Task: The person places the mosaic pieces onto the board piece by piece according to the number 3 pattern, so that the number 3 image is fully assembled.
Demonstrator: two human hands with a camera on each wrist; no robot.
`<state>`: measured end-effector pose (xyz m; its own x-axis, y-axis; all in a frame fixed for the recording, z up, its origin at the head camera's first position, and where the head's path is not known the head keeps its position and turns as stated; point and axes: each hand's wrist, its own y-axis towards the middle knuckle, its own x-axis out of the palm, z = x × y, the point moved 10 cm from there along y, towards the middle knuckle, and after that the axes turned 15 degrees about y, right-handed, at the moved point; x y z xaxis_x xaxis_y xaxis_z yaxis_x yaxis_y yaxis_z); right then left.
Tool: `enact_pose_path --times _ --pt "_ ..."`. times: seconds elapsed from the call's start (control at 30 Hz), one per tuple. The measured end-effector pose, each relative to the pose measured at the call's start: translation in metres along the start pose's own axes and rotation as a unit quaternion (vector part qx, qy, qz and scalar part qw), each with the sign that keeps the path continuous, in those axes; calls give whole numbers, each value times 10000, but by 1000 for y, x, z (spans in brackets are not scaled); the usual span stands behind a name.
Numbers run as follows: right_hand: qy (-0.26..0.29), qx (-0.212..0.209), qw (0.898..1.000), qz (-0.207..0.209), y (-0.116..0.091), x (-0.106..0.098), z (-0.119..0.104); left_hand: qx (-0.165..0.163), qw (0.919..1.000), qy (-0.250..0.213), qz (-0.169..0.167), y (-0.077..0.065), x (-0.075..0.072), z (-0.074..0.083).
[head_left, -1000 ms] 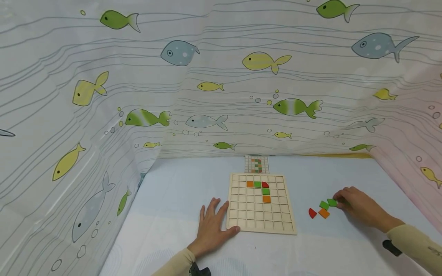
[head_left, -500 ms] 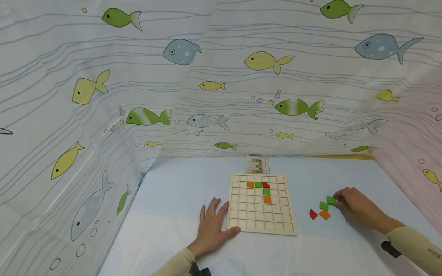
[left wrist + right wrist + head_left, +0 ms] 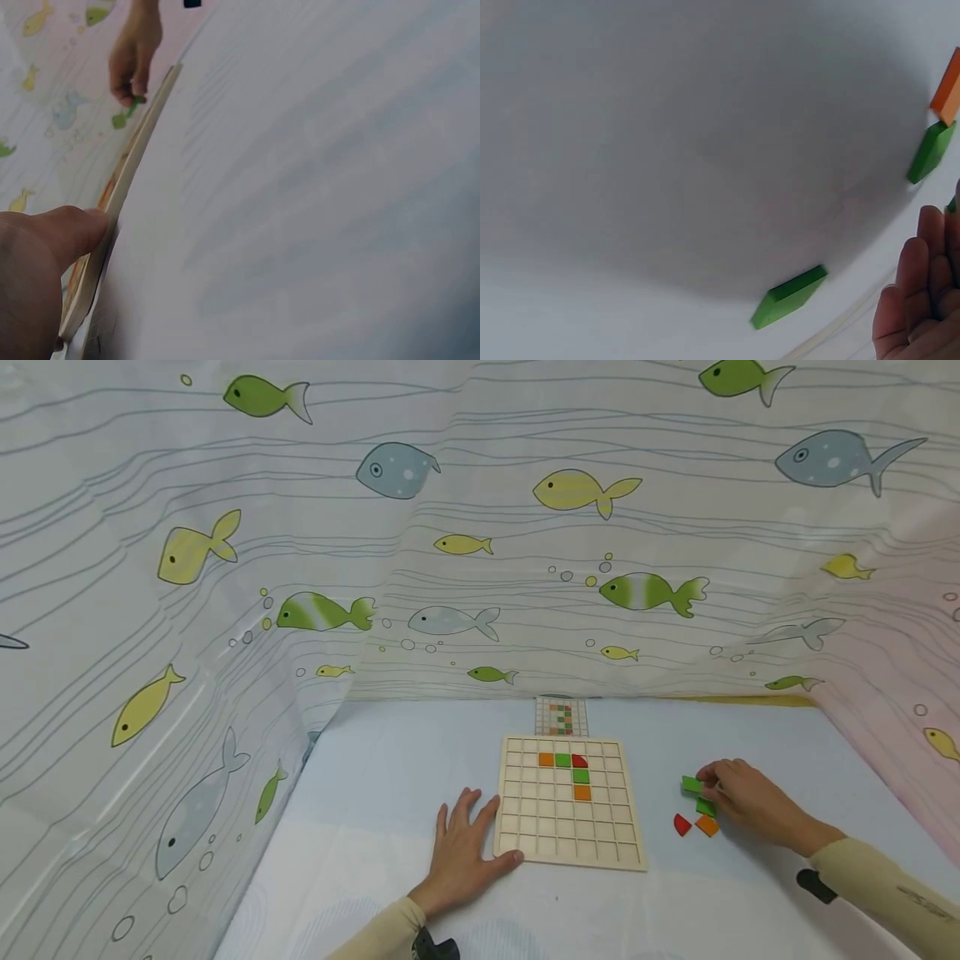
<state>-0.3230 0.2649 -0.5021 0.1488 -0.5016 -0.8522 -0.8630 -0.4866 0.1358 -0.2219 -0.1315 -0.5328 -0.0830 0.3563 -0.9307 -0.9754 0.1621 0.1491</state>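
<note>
My left hand [image 3: 463,860] lies spread at the near left corner of a pale wooden grid board [image 3: 540,827], its thumb against the edge in the left wrist view. On the right, my right hand [image 3: 750,797] pinches a green tile [image 3: 692,785] between its fingertips. Just below sit another green tile [image 3: 705,807], an orange tile [image 3: 707,825] and a red quarter-round tile [image 3: 682,824]. The right wrist view also shows a separate green tile [image 3: 789,296] on the table. Several orange, green and red tiles, such as an orange tile [image 3: 582,792], occupy board squares.
A printed pattern card [image 3: 561,717] with coloured squares lies behind the board. A fish-patterned curtain [image 3: 480,577] rises at the back and along both sides of the light blue tabletop [image 3: 405,752].
My right hand has moved left with the green tile, which now stands apart from its earlier spot by the other tiles. The left hand stays at the board.
</note>
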Motion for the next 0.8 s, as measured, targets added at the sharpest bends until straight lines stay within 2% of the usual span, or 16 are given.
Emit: enact_pose_path --times 0.2,0.4,0.53,0.67,0.8 --pt "129 14 9999 -36 13 4 -14 27 10000 -32 49 0 0 1" --pt "-37 -106 9999 -104 24 10 -28 43 10000 -54 66 1 0 1" --pt "-340 -506 9981 -97 30 13 -43 62 9999 -16 87 1 -1 2" --pt "-628 -1107 9918 102 34 14 -62 65 9999 17 92 0 -1 2" --pt "-732 -1281 9889 189 39 17 -73 61 10000 38 66 0 -1 2"
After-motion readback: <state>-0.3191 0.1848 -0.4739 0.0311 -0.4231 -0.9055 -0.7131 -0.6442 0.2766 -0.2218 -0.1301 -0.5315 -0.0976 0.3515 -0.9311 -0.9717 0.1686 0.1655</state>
